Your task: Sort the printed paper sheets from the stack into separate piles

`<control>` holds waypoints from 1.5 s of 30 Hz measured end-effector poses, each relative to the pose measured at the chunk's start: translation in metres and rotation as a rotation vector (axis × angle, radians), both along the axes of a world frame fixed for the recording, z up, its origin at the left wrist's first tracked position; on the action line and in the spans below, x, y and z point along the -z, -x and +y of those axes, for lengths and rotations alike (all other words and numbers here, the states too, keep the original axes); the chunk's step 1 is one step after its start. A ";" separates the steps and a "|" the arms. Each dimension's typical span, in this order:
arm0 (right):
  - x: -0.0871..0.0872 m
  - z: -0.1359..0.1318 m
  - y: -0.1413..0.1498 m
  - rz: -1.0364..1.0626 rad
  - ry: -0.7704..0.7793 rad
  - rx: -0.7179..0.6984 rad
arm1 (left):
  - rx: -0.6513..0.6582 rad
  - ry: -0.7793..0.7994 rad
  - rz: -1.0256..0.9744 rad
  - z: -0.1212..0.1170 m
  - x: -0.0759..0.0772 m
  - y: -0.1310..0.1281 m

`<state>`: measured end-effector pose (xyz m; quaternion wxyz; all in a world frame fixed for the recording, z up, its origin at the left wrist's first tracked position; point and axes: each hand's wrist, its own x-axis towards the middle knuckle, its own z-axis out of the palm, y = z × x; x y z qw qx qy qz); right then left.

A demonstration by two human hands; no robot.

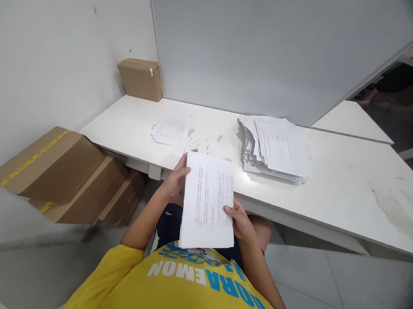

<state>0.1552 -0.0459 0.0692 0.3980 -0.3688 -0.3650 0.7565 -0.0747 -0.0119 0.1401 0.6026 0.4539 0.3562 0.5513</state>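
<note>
I hold a stack of printed white sheets (207, 200) upright over my lap, in front of the white table's near edge. My left hand (175, 180) grips the stack's left edge, fingers curled over its top corner. On the right edge, lower down, my right hand (238, 218) pinches the sheets with the thumb on the front page. A tall, messy pile of printed papers (278, 149) lies on the table (347, 180) just beyond and to the right. A thinner, flatter pile of papers (169, 130) lies to the left of it.
A small cardboard box (141, 78) stands in the table's back left corner against a white panel (267, 47). Several cardboard boxes (53, 165) lean against the wall left of the table. A second white tabletop (350, 120) lies behind the panel, with someone's feet (372, 97) beyond.
</note>
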 end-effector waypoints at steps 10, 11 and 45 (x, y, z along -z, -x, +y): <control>0.014 -0.048 -0.005 0.125 0.237 0.125 | 0.003 0.115 -0.285 -0.025 0.040 -0.052; 0.015 -0.050 -0.007 0.124 0.234 0.113 | 0.023 0.112 -0.282 -0.026 0.039 -0.054; 0.068 -0.009 -0.009 -0.266 -0.073 1.017 | -0.176 -0.428 1.068 0.041 0.088 -0.091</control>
